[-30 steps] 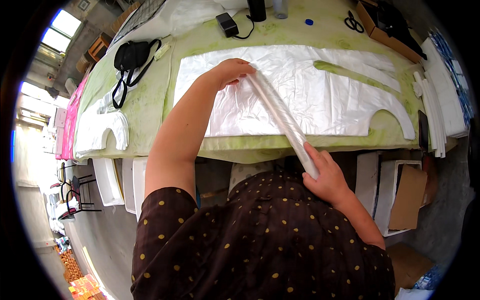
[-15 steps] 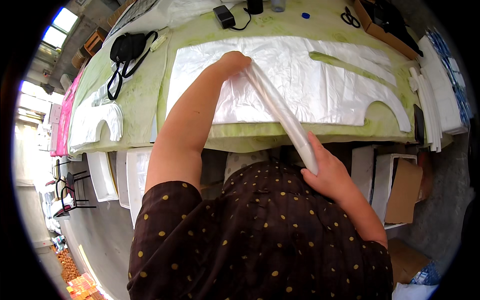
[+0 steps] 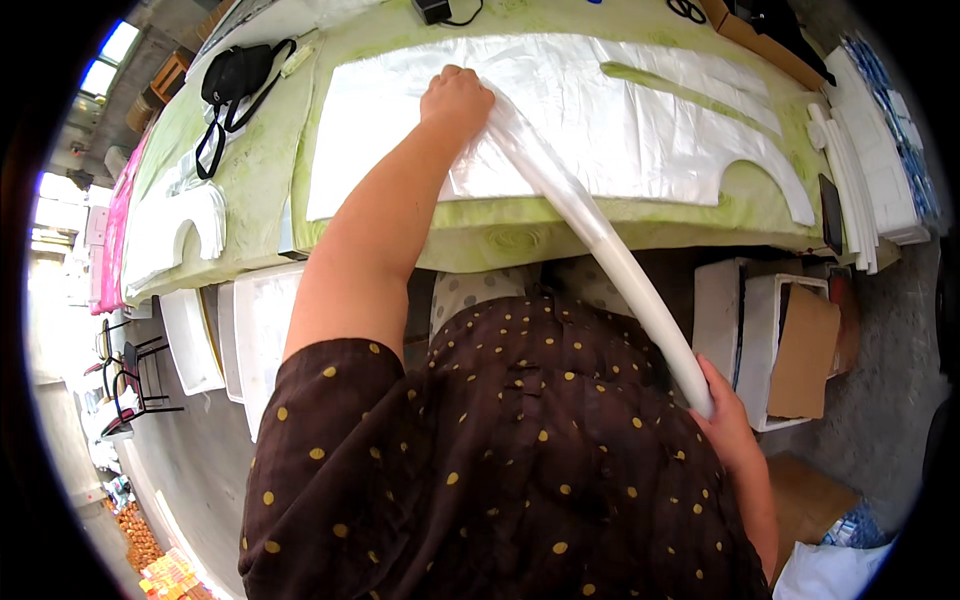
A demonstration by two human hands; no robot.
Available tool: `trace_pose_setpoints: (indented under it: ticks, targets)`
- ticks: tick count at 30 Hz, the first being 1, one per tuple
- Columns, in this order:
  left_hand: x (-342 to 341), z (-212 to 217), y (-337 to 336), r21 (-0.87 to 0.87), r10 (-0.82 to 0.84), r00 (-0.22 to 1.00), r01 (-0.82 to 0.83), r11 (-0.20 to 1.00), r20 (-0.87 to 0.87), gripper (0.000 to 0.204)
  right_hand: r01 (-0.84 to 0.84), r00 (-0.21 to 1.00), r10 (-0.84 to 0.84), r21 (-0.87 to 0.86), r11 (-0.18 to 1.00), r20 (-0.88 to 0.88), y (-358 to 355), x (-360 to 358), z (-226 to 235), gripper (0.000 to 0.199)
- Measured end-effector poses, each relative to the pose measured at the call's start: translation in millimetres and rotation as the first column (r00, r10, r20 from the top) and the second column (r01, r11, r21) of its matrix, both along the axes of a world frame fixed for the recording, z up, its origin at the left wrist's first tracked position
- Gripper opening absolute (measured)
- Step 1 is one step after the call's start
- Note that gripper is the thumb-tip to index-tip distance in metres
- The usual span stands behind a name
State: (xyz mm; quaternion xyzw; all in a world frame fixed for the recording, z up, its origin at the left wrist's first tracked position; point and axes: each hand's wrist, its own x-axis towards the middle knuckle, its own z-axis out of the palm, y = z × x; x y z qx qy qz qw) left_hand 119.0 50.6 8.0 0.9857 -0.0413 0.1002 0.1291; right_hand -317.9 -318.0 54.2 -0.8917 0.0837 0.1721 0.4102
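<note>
A long white roll (image 3: 652,312) slants across my front, its upper part inside a clear, shiny plastic sleeve (image 3: 548,170). My left hand (image 3: 458,98) is closed at the sleeve's upper end, over the table; its fingertips are partly hidden. Around the lower end of the roll, beside my right hip, my right hand (image 3: 728,425) is closed, with some fingers out of sight behind it. Beneath my left hand, flat white plastic bags (image 3: 390,120) with cut-out handles lie on the green-covered table (image 3: 480,240).
A black bag (image 3: 238,75) and more white plastic bags (image 3: 165,235) lie to the left. Several white rolls (image 3: 845,190) rest at the table's right end, near a cardboard box (image 3: 770,45) and scissors (image 3: 686,10). White boxes (image 3: 190,345) stand below the table edge.
My right hand has moved down and right with the roll's lower end. A longer stretch of white roll now shows below the sleeve. My left hand stays at the upper end; the view has shifted.
</note>
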Motion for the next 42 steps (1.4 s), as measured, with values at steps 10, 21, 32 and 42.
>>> trace_pose_setpoints:
  ticks: [10, 21, 32, 42]
  targets:
    - [4.4, 33.9, -12.9, -0.382, 0.05, 0.998, -0.061, 0.922, -0.04, 0.057, 0.116, 0.99, -0.122, 0.073, 0.991, 0.076, -39.9, -61.4, -26.6, 0.076]
    - [-163.4, 3.0, -6.8, 0.16, -0.812, 0.583, 0.804, 0.573, -0.019, 0.07, -0.106, 0.902, 0.172, -0.182, 0.978, 0.397, -13.3, 97.3, -7.4, 0.062]
    - [-165.2, -6.3, -1.9, 0.043, -0.846, 0.529, 0.846, 0.532, 0.059, 0.065, -0.242, 0.715, 0.499, -0.497, 0.834, 0.49, 16.5, 250.4, -0.2, 0.052]
    - [-168.3, 4.5, -4.3, 0.102, -0.826, 0.563, 0.82, 0.563, 0.028, 0.068, 0.122, 0.698, 0.35, -0.585, 0.802, 0.625, -3.4, 305.5, -12.6, 0.051]
